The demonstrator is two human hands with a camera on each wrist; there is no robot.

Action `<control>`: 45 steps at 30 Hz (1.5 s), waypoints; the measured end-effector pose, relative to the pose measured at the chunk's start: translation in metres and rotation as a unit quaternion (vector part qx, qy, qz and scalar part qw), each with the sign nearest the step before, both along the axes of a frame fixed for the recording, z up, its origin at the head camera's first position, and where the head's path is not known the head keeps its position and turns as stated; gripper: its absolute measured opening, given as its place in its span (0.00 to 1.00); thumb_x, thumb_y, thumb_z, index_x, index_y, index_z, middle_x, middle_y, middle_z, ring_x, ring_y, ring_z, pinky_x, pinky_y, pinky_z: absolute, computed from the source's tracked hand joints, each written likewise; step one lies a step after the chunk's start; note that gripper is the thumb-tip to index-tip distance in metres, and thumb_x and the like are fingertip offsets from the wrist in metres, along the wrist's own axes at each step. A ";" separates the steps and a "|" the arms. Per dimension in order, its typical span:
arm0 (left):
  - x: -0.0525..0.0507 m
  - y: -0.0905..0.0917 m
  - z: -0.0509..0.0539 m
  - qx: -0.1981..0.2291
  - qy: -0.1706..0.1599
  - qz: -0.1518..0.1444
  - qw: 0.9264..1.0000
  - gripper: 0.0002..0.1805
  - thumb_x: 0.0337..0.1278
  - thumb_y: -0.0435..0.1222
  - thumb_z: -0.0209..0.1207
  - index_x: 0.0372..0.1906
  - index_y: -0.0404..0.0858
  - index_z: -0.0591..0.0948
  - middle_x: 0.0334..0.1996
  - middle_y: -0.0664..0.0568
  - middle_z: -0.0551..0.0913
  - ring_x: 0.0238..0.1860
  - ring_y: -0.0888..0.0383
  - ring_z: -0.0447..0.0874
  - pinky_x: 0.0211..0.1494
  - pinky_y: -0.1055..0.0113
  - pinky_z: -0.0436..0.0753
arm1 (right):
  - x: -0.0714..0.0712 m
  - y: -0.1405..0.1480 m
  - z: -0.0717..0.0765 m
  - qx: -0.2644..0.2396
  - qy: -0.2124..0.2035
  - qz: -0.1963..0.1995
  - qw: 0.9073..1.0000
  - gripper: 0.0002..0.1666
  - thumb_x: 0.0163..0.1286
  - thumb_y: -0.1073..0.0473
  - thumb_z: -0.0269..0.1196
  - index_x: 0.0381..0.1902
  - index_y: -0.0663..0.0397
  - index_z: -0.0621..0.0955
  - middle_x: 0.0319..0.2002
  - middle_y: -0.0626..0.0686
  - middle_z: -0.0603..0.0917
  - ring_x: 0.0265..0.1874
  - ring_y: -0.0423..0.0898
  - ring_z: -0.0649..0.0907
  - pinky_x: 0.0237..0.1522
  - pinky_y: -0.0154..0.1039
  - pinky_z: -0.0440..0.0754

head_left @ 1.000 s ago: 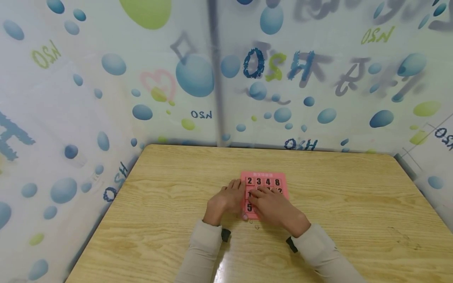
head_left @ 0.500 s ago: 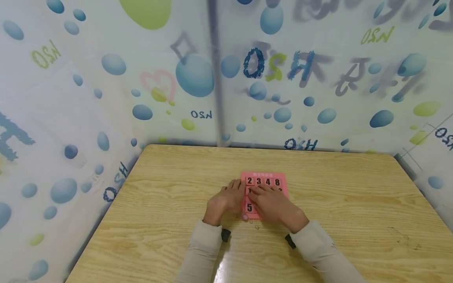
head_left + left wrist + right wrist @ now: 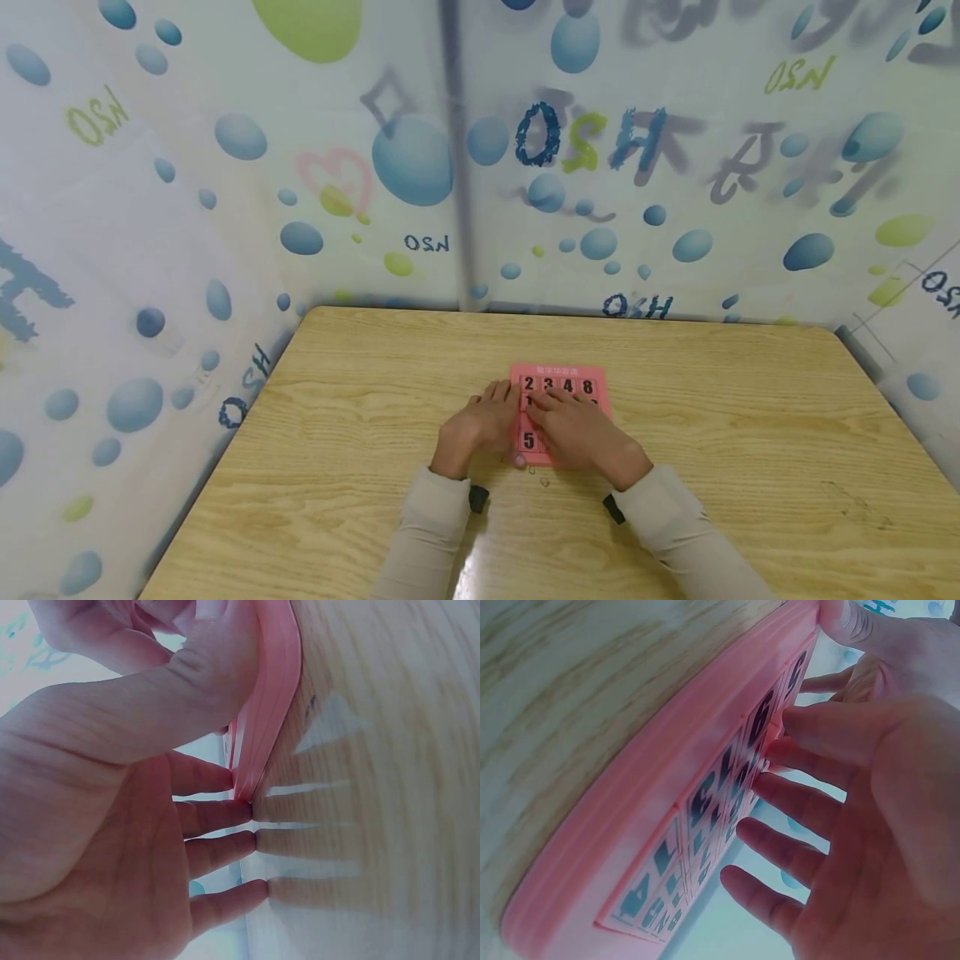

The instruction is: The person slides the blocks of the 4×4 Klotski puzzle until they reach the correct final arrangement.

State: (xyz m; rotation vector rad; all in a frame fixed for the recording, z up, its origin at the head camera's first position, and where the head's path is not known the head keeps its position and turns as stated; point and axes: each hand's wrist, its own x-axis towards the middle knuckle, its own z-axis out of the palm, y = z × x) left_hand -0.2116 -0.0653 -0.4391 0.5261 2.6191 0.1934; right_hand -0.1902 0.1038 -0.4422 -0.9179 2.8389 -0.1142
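The board (image 3: 557, 370) lies flat on the worktop (image 3: 360, 400). Along the board's left edge, the left grip (image 3: 486, 423) has its fingers straight and spread, thumb against the near-left corner. Above the board's tiles (image 3: 528, 440), the right grip (image 3: 579, 429) spreads its fingers (hiding some numbers).

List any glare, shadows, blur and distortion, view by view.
Head: a bright glare streak on the pale wooden table, beside the left beige fabric sleeve; left wrist: dark bands, shadows or reflections, stretch across the wood from the bare left fingers, with a washed-out background; right wrist: the pink square plastic number puzzle looks steeply foreshortened, its black digits soft-edged.
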 end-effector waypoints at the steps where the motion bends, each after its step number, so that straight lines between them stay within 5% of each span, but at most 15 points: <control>1: 0.000 0.000 0.000 -0.001 0.001 -0.001 1.000 0.66 0.40 0.56 0.74 0.79 0.37 0.50 0.79 0.44 0.50 0.79 0.49 0.46 0.77 0.49 0.59 | 0.000 0.000 0.000 0.001 0.001 0.000 1.000 0.26 0.78 0.51 0.53 0.69 0.53 0.75 0.72 0.55 0.70 0.71 0.58 0.68 0.68 0.64 0.67; 7: 0.000 0.000 0.000 -0.003 0.003 -0.002 1.000 0.65 0.40 0.57 0.74 0.79 0.37 0.50 0.79 0.44 0.50 0.79 0.49 0.47 0.77 0.49 0.59 | 0.001 0.003 -0.002 -0.004 0.024 0.015 1.000 0.24 0.78 0.51 0.53 0.67 0.51 0.77 0.71 0.54 0.72 0.70 0.58 0.70 0.66 0.64 0.68; 13: 0.000 0.000 0.002 0.001 0.003 0.000 1.000 0.65 0.40 0.57 0.74 0.79 0.37 0.50 0.79 0.45 0.50 0.79 0.49 0.47 0.77 0.49 0.58 | 0.005 0.007 -0.001 -0.007 0.058 0.072 0.996 0.19 0.76 0.53 0.57 0.59 0.50 0.83 0.63 0.54 0.79 0.65 0.57 0.75 0.63 0.62 0.73; 31: 0.000 -0.001 0.001 0.002 0.002 0.003 1.000 0.66 0.40 0.56 0.74 0.79 0.36 0.49 0.78 0.45 0.50 0.79 0.49 0.46 0.78 0.51 0.57 | 0.020 0.012 -0.001 -0.026 0.084 0.165 0.982 0.13 0.74 0.53 0.60 0.51 0.41 0.87 0.52 0.46 0.84 0.57 0.50 0.79 0.62 0.55 0.76; 45: 0.001 0.000 0.002 0.000 0.000 0.004 1.000 0.65 0.42 0.56 0.73 0.79 0.37 0.48 0.79 0.44 0.49 0.79 0.48 0.45 0.78 0.50 0.57 | 0.020 0.010 -0.001 -0.032 0.039 0.100 0.994 0.17 0.75 0.54 0.58 0.57 0.44 0.84 0.59 0.49 0.83 0.64 0.53 0.76 0.67 0.57 0.71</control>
